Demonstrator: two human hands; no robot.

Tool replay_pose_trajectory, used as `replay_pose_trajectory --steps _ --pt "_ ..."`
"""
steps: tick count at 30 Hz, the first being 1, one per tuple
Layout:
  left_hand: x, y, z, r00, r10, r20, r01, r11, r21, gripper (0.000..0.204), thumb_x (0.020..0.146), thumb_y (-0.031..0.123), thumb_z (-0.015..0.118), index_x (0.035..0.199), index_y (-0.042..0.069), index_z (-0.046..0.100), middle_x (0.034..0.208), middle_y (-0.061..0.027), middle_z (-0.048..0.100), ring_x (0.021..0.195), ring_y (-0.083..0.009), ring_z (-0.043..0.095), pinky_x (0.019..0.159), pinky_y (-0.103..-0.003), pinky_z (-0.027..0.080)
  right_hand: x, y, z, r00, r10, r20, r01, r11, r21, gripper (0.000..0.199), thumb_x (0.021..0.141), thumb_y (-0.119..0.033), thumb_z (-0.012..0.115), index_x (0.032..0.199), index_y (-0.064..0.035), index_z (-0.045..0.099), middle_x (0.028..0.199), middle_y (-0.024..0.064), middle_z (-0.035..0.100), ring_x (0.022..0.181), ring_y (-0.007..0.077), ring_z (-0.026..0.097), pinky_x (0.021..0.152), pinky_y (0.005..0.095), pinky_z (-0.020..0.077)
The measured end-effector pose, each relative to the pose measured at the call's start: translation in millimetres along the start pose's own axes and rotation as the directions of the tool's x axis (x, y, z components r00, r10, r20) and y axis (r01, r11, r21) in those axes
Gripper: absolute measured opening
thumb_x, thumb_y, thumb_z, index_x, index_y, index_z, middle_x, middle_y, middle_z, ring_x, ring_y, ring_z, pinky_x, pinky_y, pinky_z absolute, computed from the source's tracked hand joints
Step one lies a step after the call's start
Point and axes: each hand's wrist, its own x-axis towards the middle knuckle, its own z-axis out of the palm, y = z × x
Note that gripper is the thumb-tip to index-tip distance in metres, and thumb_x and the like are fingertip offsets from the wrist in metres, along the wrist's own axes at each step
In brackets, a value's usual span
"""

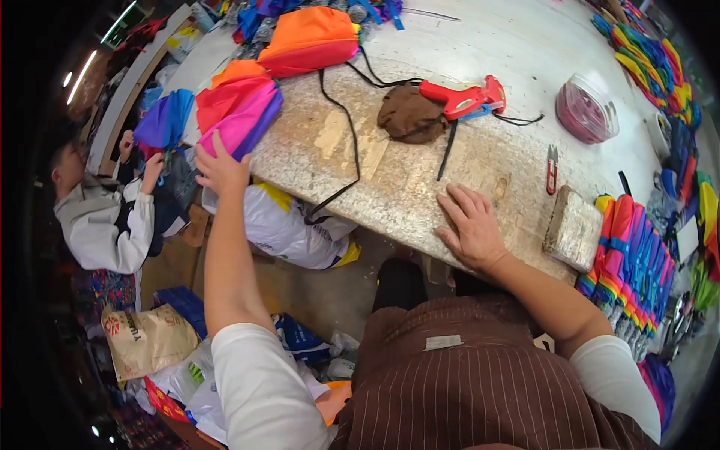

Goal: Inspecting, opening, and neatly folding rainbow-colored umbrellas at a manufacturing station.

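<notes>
My left hand (223,166) rests with outstretched fingers against a folded bundle of orange, red, pink and purple fabric (238,109) at the table's left edge. How far the fingers press into the cloth cannot be made out. Palm down, my right hand (474,229) lies on the worn table's (405,199) near edge, fingers apart, holding nothing. Beyond it, a red hand tool with a pistol-like handle (463,100) leans on a brown cloth bundle (411,114). Red-handled thread snips (552,169) lie farther right. Behind the left bundle sits another orange and red fabric bundle (311,41), with black cords beside it.
A clear plastic tub (585,109) with dark red contents stands at the far right. Near the right corner are a worn block (572,227) and folded rainbow umbrellas (626,251). A white sack (289,225) hangs below the table's left edge. A co-worker (105,217) handles blue fabric at left.
</notes>
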Motion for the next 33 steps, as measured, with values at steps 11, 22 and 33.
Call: replay_pose_trajectory --steps 11,22,33 --pt "37.1 -0.8 11.8 0.99 -0.049 0.129 0.032 0.991 0.129 0.102 0.072 0.034 0.077 0.146 0.038 0.008 0.15 -0.0153 0.013 0.134 -0.0404 0.021 0.095 -0.065 0.029 -5.4 14.9 11.6 0.989 -0.025 -0.149 0.034 0.998 0.054 0.051 0.084 -0.037 0.058 0.125 -0.0073 0.05 0.131 0.014 0.046 0.124 0.0289 0.04 0.102 0.0435 0.0296" --pt "41.5 6.4 -14.9 0.972 0.085 0.22 -0.131 0.971 0.202 0.061 0.077 0.022 0.069 0.133 0.024 0.044 0.147 -0.008 0.027 0.134 -0.0321 0.027 0.097 -0.066 0.027 -9.1 11.1 5.6 0.988 -0.033 -0.149 0.036 0.999 0.018 0.049 0.084 -0.036 0.059 0.124 -0.0082 0.051 0.129 0.0138 0.048 0.121 0.03 0.042 0.1 0.0434 0.0314" --pt "1.9 117.6 -58.5 0.935 0.343 0.086 -0.095 0.478 -0.873 0.031 0.087 0.013 0.052 0.112 -0.004 0.058 0.098 -0.0161 0.066 0.089 -0.0275 0.063 0.08 -0.036 0.048 -10.3 2.4 18.0 0.981 -0.038 -0.188 0.051 0.996 0.068 0.048 0.084 -0.036 0.059 0.122 -0.0079 0.052 0.128 0.014 0.048 0.121 0.0295 0.043 0.101 0.0425 0.0318"
